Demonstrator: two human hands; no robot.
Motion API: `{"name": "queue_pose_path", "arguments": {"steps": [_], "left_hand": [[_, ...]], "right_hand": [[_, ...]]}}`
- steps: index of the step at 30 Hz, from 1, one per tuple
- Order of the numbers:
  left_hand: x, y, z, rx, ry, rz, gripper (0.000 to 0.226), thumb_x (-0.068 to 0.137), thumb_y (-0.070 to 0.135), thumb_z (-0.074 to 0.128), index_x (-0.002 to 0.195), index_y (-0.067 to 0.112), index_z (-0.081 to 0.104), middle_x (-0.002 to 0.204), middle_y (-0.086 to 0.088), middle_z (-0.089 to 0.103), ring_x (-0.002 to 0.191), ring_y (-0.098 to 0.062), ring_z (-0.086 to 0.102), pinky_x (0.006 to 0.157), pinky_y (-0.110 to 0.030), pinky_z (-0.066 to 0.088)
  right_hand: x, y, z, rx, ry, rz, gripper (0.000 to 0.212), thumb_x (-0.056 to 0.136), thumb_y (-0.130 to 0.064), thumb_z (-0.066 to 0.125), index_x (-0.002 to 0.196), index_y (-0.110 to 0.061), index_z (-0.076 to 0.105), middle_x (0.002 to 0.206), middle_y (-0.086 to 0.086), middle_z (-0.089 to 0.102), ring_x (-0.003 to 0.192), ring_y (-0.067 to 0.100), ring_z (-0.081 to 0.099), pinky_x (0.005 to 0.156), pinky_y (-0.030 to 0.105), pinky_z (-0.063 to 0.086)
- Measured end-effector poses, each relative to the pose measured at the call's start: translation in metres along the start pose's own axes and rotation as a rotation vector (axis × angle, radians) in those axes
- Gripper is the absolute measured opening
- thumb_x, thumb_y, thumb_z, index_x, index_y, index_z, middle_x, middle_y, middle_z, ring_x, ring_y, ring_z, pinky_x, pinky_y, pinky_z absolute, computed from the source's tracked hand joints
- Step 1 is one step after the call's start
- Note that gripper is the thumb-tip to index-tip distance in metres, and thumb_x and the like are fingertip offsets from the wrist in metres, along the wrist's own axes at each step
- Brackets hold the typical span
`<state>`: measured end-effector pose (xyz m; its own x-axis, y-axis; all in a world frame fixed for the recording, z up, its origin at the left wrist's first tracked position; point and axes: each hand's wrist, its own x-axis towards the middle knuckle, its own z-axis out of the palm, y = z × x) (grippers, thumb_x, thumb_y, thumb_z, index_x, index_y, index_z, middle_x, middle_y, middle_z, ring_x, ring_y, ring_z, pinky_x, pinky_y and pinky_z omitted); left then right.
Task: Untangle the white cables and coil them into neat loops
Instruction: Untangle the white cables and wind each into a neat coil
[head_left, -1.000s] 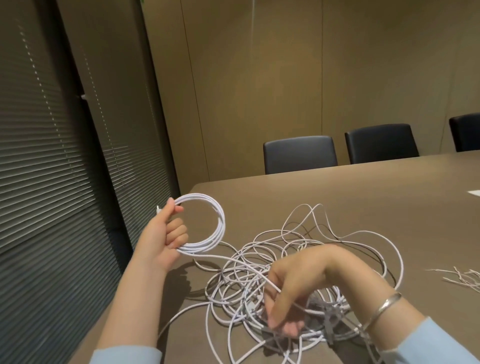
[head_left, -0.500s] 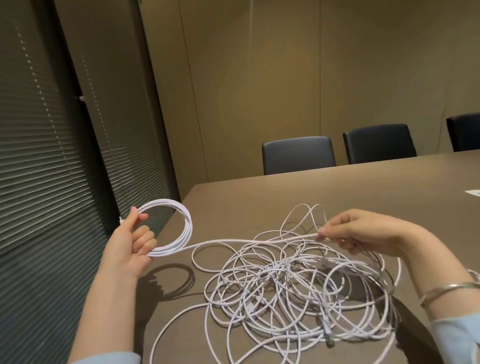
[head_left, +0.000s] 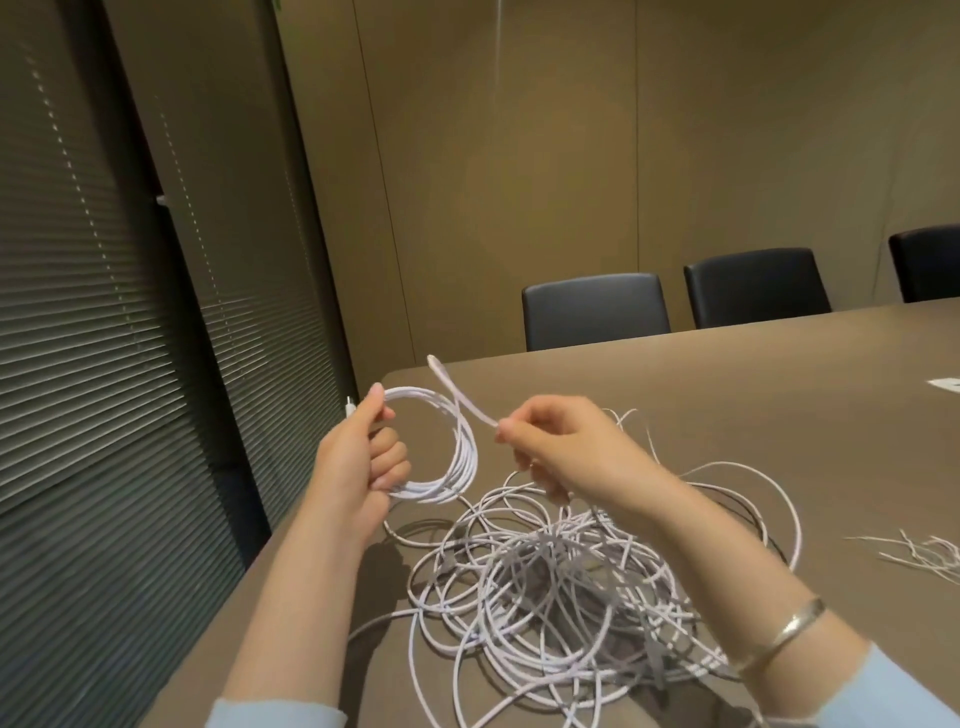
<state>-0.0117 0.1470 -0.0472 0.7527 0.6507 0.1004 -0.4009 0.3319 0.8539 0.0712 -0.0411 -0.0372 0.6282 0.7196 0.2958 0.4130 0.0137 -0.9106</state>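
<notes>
Coiling one cable: left hand (head_left: 358, 457) grips the coil (head_left: 447, 447) above the counter (head_left: 727, 395); right hand (head_left: 566, 452), at its 3 o'clock, pinches the strand (head_left: 457, 389). Tangle (head_left: 561, 582) lies at 5 o'clock. Next, probably, lay this loop onto the coil.

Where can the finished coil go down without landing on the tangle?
Bare table lies beyond the tangle, toward the chairs, clear up to the paper at right. The near left corner holds trailing strands. Loose ties crowd the right edge. The left hand holds the coil.
</notes>
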Motion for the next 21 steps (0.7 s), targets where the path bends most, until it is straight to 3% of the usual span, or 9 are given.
{"name": "queue_pose_path", "arguments": {"steps": [3,5,9,12,15,21], "left_hand": [[-0.008,0.001,0.010,-0.055,-0.076,-0.013,0.044,0.086,0.056,0.057,0.069,0.017,0.048,0.039,0.008,0.019,0.030,-0.004,0.017,0.032,-0.016,0.011],[-0.012,0.000,0.015,-0.052,-0.143,-0.021,0.051,0.076,0.065,0.060,0.067,0.015,0.052,0.039,0.007,0.023,0.032,-0.004,0.019,0.034,-0.017,0.012],[-0.016,-0.004,0.022,0.005,-0.222,0.003,0.038,0.076,0.047,0.066,0.064,0.014,0.049,0.043,0.006,0.027,0.033,-0.004,0.019,0.039,-0.020,0.008],[-0.014,-0.005,0.021,-0.028,-0.227,-0.020,0.044,0.084,0.038,0.061,0.052,0.019,0.037,0.042,0.005,0.020,0.032,-0.005,0.016,0.039,-0.020,0.005],[-0.011,-0.005,0.017,-0.095,-0.226,-0.055,0.053,0.090,0.040,0.057,0.048,0.021,0.030,0.042,0.006,0.018,0.033,-0.006,0.015,0.041,-0.021,0.004],[-0.015,-0.005,0.016,-0.117,-0.220,-0.096,0.058,0.083,0.052,0.063,0.051,0.020,0.027,0.047,0.004,0.018,0.041,-0.008,0.015,0.044,-0.021,0.010]], "right_hand": [[-0.004,0.002,0.025,-0.018,-0.094,-0.024,0.018,0.094,-0.024,0.061,0.084,-0.009,0.064,0.064,0.001,0.061,0.045,0.016,0.046,0.041,0.024,0.037],[-0.005,0.007,0.036,-0.068,-0.055,-0.032,0.019,0.094,-0.025,0.061,0.081,-0.010,0.063,0.062,0.000,0.061,0.041,0.016,0.045,0.040,0.022,0.037],[-0.003,0.011,0.039,-0.085,0.002,0.001,0.022,0.092,-0.026,0.062,0.077,-0.010,0.061,0.060,0.002,0.062,0.039,0.018,0.045,0.039,0.022,0.036],[-0.004,0.008,0.029,-0.078,-0.107,0.059,0.024,0.091,-0.027,0.066,0.081,-0.006,0.064,0.063,0.004,0.065,0.044,0.019,0.047,0.040,0.023,0.039],[-0.006,0.003,0.017,-0.094,-0.252,0.100,0.030,0.090,-0.033,0.068,0.077,-0.005,0.067,0.071,0.008,0.066,0.050,0.018,0.054,0.046,0.025,0.047],[-0.004,0.004,0.007,-0.080,-0.294,0.134,0.033,0.087,-0.034,0.071,0.068,-0.007,0.065,0.061,0.004,0.060,0.042,0.015,0.050,0.042,0.022,0.040]]}}
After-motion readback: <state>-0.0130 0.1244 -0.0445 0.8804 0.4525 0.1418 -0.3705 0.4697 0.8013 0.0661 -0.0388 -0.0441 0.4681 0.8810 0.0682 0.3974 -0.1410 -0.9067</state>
